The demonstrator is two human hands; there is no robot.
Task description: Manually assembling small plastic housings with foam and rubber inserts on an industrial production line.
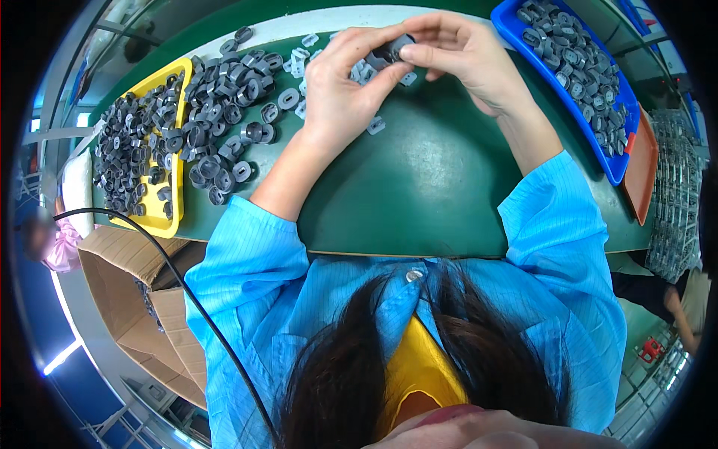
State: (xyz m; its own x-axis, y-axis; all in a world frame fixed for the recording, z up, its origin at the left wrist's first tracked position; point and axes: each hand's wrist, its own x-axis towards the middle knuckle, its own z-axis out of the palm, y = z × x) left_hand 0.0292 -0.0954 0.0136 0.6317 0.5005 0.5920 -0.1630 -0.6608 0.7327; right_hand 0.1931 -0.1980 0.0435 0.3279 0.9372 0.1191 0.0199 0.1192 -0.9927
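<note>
Both hands meet over the far middle of the green table. My left hand is closed around a dark grey oval plastic part. From the other side, my right hand pinches the same part between thumb and fingers. Small light grey flat plastic pieces lie scattered under and beside my left hand; some are hidden by it. To the left, a heap of dark grey oval plastic rings spreads over the table.
A yellow tray of dark parts stands at the left. A blue tray full of grey parts sits at the right, beside an orange-brown tray. An open cardboard box is at the lower left, with a black cable crossing nearby.
</note>
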